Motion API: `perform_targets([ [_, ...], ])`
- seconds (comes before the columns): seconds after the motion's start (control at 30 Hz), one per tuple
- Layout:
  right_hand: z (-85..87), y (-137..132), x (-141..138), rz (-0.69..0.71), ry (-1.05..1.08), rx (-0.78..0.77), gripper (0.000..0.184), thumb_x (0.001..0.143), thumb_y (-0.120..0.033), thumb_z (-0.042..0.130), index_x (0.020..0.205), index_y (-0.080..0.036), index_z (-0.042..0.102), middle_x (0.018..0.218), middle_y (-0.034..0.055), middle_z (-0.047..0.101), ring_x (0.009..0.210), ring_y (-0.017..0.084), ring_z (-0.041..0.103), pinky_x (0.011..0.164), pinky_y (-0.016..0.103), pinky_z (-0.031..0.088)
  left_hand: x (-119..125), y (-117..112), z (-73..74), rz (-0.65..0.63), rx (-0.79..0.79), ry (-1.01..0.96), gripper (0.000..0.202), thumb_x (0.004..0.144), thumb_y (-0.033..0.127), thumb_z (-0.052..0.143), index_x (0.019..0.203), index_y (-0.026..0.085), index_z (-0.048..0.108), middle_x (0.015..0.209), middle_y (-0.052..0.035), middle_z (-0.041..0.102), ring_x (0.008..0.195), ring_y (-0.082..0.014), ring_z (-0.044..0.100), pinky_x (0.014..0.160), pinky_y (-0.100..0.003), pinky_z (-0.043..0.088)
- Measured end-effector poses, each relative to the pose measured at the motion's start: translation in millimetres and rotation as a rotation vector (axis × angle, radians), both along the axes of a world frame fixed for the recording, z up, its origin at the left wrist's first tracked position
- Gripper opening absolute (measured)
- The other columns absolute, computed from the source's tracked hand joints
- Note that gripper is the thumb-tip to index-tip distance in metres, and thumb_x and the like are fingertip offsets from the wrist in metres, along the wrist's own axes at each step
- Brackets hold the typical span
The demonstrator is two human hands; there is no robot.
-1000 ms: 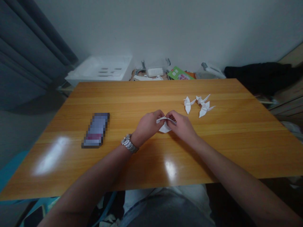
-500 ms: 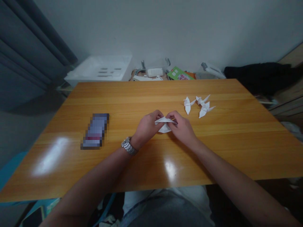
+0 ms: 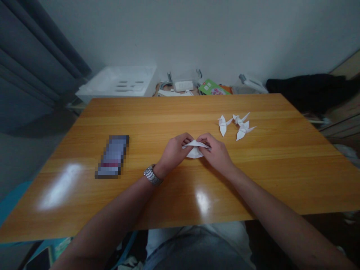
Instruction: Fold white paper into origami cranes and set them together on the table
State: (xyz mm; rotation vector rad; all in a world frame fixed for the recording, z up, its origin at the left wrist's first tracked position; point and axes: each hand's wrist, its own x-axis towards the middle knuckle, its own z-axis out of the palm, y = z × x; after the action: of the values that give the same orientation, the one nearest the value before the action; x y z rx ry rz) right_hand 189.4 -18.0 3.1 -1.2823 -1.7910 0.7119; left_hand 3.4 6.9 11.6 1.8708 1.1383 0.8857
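A folded piece of white paper (image 3: 195, 152) is held between both hands over the middle of the table. My left hand (image 3: 174, 150), with a metal watch (image 3: 152, 174) on its wrist, pinches the paper's left side. On the right side, the fingers and thumb of my right hand (image 3: 216, 152) grip it too. One layer stands raised along the top while a wider flap spreads below. Beyond my right hand lie white paper cranes: one crane (image 3: 222, 125) by itself, and two others (image 3: 242, 129) close together, touching or overlapping.
A phone-like device (image 3: 112, 156), blurred out, lies left of my hands on the wooden table (image 3: 157, 116). Behind the far edge are a white foam box (image 3: 118, 80), a green booklet (image 3: 212, 87) and dark cloth (image 3: 306, 88). Another phone (image 3: 39, 259) is at lower left, below the table.
Both hands keep their hold on the paper and have barely moved. My left fingers have shifted slightly, and the paper's raised layer sits a little lower. The cranes stay put.
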Motion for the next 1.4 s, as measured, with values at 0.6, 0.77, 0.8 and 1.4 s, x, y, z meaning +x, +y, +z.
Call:
perform_targets([
  [0.6,-2.6,2.7,12.2,0.13,0.235,-0.26,0.032,0.092,-0.049,0.066,0.105,-0.02,0.069,0.099,0.0069,0.076,0.088,0.021,0.07,0.079,0.033,0.054,-8.2,-1.4,-3.3,-0.004,0.022,0.024,0.011,0.086,0.02,0.066,0.098,0.018,0.068,0.087,-0.0007,0.073,0.078,-0.0135,0.068,0.07,-0.022,0.05],
  [0.77,-1.2,2.1,16.3,0.15,0.094,-0.228,0.029,0.094,-0.046,0.064,0.097,-0.019,0.072,0.092,0.0049,0.075,0.082,0.02,0.067,0.074,0.031,0.05,-9.2,-2.3,-0.3,-0.034,0.013,0.069,0.017,0.084,0.016,0.067,0.1,0.018,0.067,0.09,-0.0019,0.073,0.08,-0.0136,0.067,0.072,-0.022,0.05],
  [0.8,-0.8,2.0,16.8,0.151,0.09,-0.227,0.029,0.094,-0.046,0.064,0.097,-0.019,0.072,0.092,0.0047,0.075,0.081,0.02,0.067,0.074,0.031,0.049,-9.8,-2.3,0.7,-0.046,0.008,0.083,0.018,0.084,0.017,0.067,0.102,0.018,0.067,0.092,-0.0022,0.073,0.082,-0.0142,0.067,0.074,-0.023,0.051],
  [1.4,-2.3,1.2,19.8,0.128,0.105,-0.177,0.026,0.093,-0.044,0.067,0.091,-0.019,0.074,0.087,0.0038,0.075,0.08,0.019,0.067,0.073,0.029,0.047,-9.5,-3.1,-6.7,-0.121,-0.081,-0.134,0.029,0.094,0.045,0.065,0.096,0.016,0.065,0.09,-0.0047,0.072,0.081,-0.0149,0.067,0.072,-0.025,0.053],
])
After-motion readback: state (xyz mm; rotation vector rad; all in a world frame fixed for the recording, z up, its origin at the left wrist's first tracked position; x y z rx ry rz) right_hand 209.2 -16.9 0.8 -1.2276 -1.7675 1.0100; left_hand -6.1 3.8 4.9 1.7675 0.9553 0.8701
